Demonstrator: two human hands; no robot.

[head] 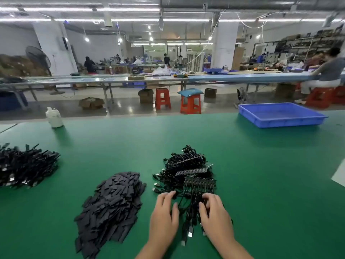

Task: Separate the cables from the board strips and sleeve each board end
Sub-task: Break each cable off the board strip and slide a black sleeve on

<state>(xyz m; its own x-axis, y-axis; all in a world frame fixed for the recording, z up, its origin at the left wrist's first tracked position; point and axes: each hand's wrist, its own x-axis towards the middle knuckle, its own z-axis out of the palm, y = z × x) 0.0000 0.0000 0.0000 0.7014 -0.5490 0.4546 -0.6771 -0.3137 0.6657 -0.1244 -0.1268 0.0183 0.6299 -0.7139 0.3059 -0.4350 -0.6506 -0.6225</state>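
Both hands rest on the tangle of cables (pixel 188 208) trailing from the nearest board strip (pixel 199 185) just beyond the fingertips: the left hand (pixel 164 214) lies loosely open, the right hand (pixel 212 215) has fingers curled into the wires. The sensible move, I judge, is pinning the strip with one hand while pulling one cable free. The sleeves (pixel 110 206) lie left of the left hand.

On the bench (pixel 261 174), a tangle of cables and board strips (pixel 188 172) is placed centrally, with a heap of sleeves (pixel 112 204) just to its left. A second cable pile (pixel 24 165) is set at the far left, a bottle (pixel 54 117) behind it, and a tray (pixel 281 114) at the back right.
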